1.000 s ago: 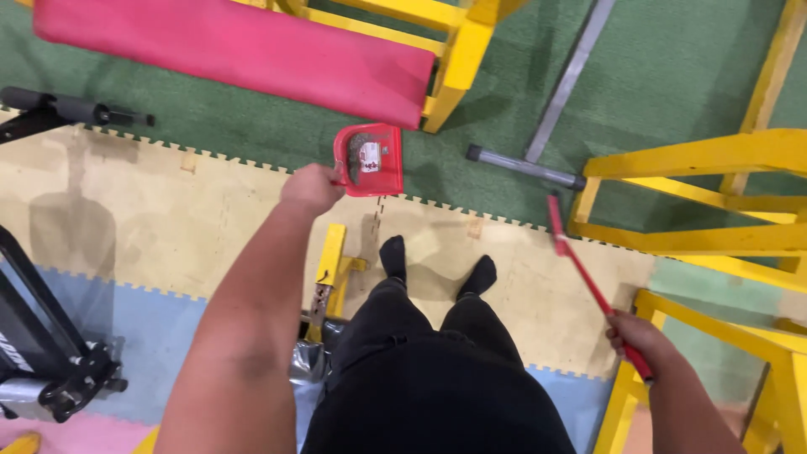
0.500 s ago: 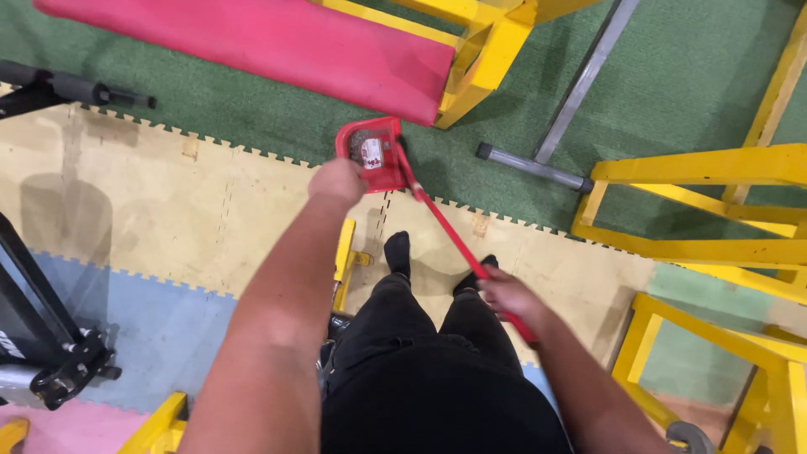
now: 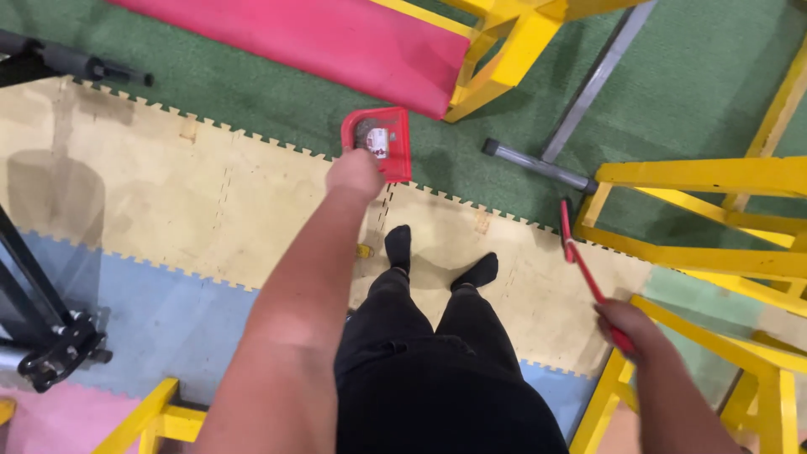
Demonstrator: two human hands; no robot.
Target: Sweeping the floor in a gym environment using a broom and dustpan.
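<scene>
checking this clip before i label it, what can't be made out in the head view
- Dustpan handle: hidden under the left hand.
- Dirt inside the dustpan: too small to identify.
- Brush bristles: thin and blurred, unclear whether they touch the floor.
- Brush handle end: covered by the right hand.
- Red bench: cut off by the top edge.

head view, steeply down, floor-facing

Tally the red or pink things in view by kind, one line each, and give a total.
Red dustpan, held in the left hand: 1
Red-handled brush, held in the right hand: 1
Pink bench pad on the yellow frame: 1
Pink floor mat at the lower left: 1
Total: 4
</scene>
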